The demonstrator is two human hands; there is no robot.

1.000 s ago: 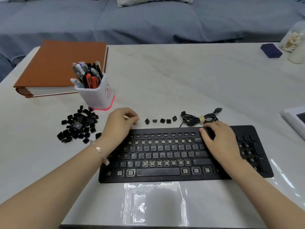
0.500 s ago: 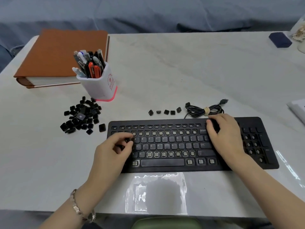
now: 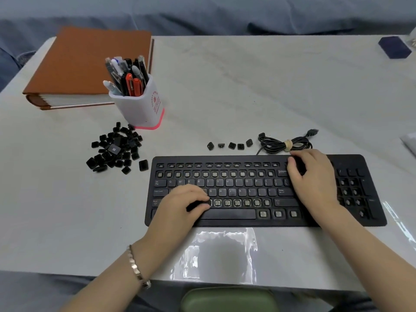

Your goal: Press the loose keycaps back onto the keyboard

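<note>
Left hand [image 3: 183, 204] is pinching a keycap [image 3: 202, 204] on the keyboard [image 3: 236, 213] | right hand [image 3: 311, 176] is resting loose on it | keycap is looking tiny, light, slippery: hold its sides

This looks like a home living room with a desk-like working corner. Well beyond the fingers [image 3: 297, 161], a grey-blue sofa [image 3: 202, 16] runs along the far edge of a pale, marble-patterned bench [image 3: 247, 86]; it is soft household furniture, not office fittings. Far to the left of the fingers lies a thick brown bound album [image 3: 90, 64], and nearer them stands a white pen pot [image 3: 139, 106] crammed with pens. Under the fingers sits a black keyboard [image 3: 247, 190], its bundled cable [image 3: 283, 144] just beyond them. A green cushioned seat [image 3: 227, 299] shows at the near edge
</note>
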